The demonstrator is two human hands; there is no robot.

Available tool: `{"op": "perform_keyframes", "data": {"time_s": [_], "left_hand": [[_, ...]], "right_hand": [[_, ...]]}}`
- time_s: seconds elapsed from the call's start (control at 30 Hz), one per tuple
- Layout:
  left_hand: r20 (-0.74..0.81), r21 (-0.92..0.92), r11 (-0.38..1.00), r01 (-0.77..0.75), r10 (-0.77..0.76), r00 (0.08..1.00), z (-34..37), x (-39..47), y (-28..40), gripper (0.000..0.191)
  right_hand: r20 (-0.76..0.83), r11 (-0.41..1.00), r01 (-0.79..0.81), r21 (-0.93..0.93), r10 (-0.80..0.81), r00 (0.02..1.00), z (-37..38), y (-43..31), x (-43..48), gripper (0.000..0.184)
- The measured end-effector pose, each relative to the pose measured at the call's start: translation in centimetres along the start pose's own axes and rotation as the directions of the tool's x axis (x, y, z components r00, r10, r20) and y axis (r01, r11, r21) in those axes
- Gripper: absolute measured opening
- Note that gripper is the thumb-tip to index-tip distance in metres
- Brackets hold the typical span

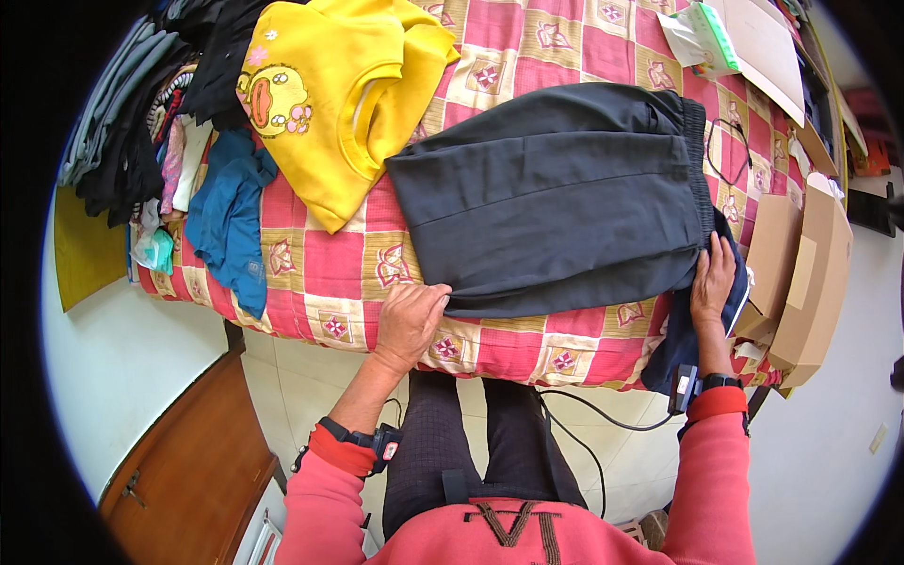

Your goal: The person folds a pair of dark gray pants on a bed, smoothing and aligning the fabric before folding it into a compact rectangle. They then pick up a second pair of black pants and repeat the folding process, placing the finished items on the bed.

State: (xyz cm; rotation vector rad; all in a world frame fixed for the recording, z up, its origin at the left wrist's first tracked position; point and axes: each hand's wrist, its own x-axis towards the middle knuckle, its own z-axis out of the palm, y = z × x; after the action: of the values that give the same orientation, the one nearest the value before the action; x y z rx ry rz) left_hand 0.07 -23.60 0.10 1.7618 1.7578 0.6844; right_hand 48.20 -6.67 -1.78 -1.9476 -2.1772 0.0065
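Dark grey trousers (558,198), folded over, lie on a checked bedspread (501,346), their elastic waistband towards the right. At the near left corner of the trousers, my left hand (412,318) pinches the cloth between thumb and fingers. My right hand (713,275) rests with its fingers extended on the near end of the waistband; whether it grips any cloth cannot be told. Beneath and beside that hand lies a navy garment (660,360), partly hidden. A yellow top (318,141) with a duck picture lies to the left of the trousers, one sleeve near them.
A blue garment (233,212) and a pile of folded clothes (127,120) lie at the left. At the right are open cardboard boxes (812,289), a black cable loop (731,152) and a tissue pack (706,42). Another cable (600,413) hangs from my right wrist device.
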Motion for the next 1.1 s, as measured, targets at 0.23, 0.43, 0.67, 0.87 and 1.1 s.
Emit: {"op": "perform_keyframes", "data": {"time_s": [0.23, 0.43, 0.67, 0.87, 1.1], "left_hand": [[-0.031, 0.081, 0.996, -0.047, 0.05, 0.998, -0.2, 0.9, 2.3, 0.027], [-0.037, 0.306, 0.944, -0.122, 0.14, 0.99, 1.5, 5.2, 1.7, 0.049], [0.07, 0.495, 0.86, -0.123, 0.102, 0.992, 4.4, 6.5, -1.4, 0.067], [0.078, 0.498, 0.858, -0.13, 0.105, 0.991, 4.9, 6.4, -2.2, 0.069], [0.099, 0.496, 0.859, -0.124, 0.086, 0.991, 4.9, 6.4, -2.3, 0.071]], "right_hand": [[-0.102, 0.992, -0.118, -0.045, 0.113, 0.988, -1.5, 0.0, -2.7, 0.049], [-0.182, 0.971, -0.219, 0.095, 0.233, 0.955, -1.6, 1.8, -3.6, 0.053], [0.01, 0.965, -0.253, 0.07, 0.253, 0.968, -2.1, 1.9, -4.3, 0.066], [0.112, 0.981, -0.194, -0.022, 0.196, 0.974, -4.6, -1.2, -7.6, 0.081], [0.231, 0.975, -0.165, -0.147, 0.196, 0.953, -2.0, -0.3, -9.7, 0.084]]}}
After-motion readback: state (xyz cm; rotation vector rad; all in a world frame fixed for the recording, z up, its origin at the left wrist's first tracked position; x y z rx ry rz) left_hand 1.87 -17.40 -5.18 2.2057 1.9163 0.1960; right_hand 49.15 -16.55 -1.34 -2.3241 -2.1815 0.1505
